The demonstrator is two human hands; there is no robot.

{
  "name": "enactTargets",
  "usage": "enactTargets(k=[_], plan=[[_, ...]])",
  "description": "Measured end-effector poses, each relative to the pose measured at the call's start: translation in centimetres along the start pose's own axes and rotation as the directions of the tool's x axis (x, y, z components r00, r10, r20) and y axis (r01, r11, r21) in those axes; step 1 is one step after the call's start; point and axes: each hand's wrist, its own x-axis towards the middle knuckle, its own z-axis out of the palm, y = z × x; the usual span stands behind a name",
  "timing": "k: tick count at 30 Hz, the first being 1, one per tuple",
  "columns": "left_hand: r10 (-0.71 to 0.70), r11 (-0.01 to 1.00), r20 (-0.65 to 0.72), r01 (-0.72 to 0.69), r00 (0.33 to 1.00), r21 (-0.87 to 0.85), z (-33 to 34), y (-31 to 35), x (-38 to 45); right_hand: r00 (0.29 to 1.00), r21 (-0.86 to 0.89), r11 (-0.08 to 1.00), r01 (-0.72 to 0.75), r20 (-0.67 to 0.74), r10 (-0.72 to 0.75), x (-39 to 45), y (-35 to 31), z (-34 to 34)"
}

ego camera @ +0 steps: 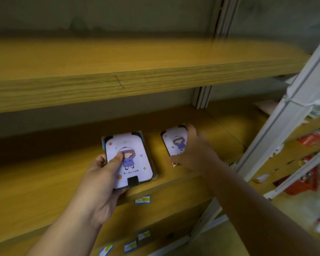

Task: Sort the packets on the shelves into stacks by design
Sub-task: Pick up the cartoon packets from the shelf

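Two packets are showing on the middle shelf (44,174), both printed with the same cartoon figure in a blue coat and white hat on a pale lilac card. The left hand (102,174) is gripping the near packet (131,159) — thumb (116,159) pressing down on the printed face, fingers curling under its left edge. That packet is hanging partly over the front lip of the shelf, and a blue edge and darker edges are peeking out at its far end and right side, so it seems to be sitting on more packets, though I cannot tell how many. The right hand (190,154) is reaching in from the right and closing around the far packet (174,143), covering its right side and near end; its fingers are curling over the packet's far corner. A ring (174,165) is glinting on that hand. The two packets are lying near each other with bare wood between them. Above them the upper shelf (118,71) is blurring across the view. Small price labels (142,199) are sticking to the shelf fronts below, and off to the right, past the white upright (277,130), red goods (303,183) are lying on another rack.
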Motion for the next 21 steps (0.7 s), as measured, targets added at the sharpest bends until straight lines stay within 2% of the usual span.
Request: enactTargets(k=[3, 5, 6, 7, 9, 11, 12, 14, 18, 21], plan=[[-0.021, 1.000, 0.030, 0.022, 0.999, -0.015, 0.4, -0.3, 0.3, 1.000, 0.219, 0.976, -0.024, -0.002, 0.025, -0.8, 0.9, -0.5], [-0.037, 0.999, 0.072, 0.038, 0.997, -0.014, 0.8, -0.4, 0.3, 0.995, 0.464, 0.880, -0.099, 0.053, 0.084, -2.0, 1.7, -0.7], [-0.045, 0.999, 0.093, 0.046, 0.995, -0.005, 1.0, -0.5, 0.3, 0.985, 0.571, 0.804, -0.168, 0.134, 0.110, -2.6, 2.2, -0.7], [-0.050, 0.999, 0.107, 0.050, 0.993, 0.008, 1.3, -0.6, 0.3, 0.967, 0.670, 0.702, -0.240, 0.231, 0.111, -3.1, 2.7, -0.6], [-0.054, 0.998, 0.124, 0.050, 0.991, 0.033, 1.8, -0.8, 0.4, 0.933, 0.845, 0.404, -0.351, 0.353, 0.072, -4.2, 3.8, -0.4], [-0.052, 0.997, 0.139, 0.043, 0.989, 0.065, 2.3, -0.9, 0.2, 0.931, 0.922, 0.132, -0.364, 0.355, 0.090, -5.4, 4.9, -0.8], [-0.050, 0.995, 0.150, 0.036, 0.987, 0.093, 2.6, -1.0, 0.0, 0.934, 0.935, 0.053, -0.350, 0.343, 0.103, -6.0, 5.4, -1.1], [-0.043, 0.988, 0.173, 0.016, 0.984, 0.151, 3.1, -1.2, -0.3, 0.947, 0.954, -0.005, -0.301, 0.299, 0.114, -7.6, 6.4, -2.0], [-0.027, 0.975, 0.185, -0.014, 0.982, 0.220, 4.9, -2.2, -1.4, 0.978, 0.980, 0.021, -0.198, 0.196, 0.075, -11.5, 8.8, -5.0], [-0.033, 0.967, 0.192, -0.018, 0.981, 0.254, 6.8, -3.3, -2.7, 0.987, 0.987, -0.007, -0.158, 0.158, 0.004, -13.9, 10.2, -7.1]])
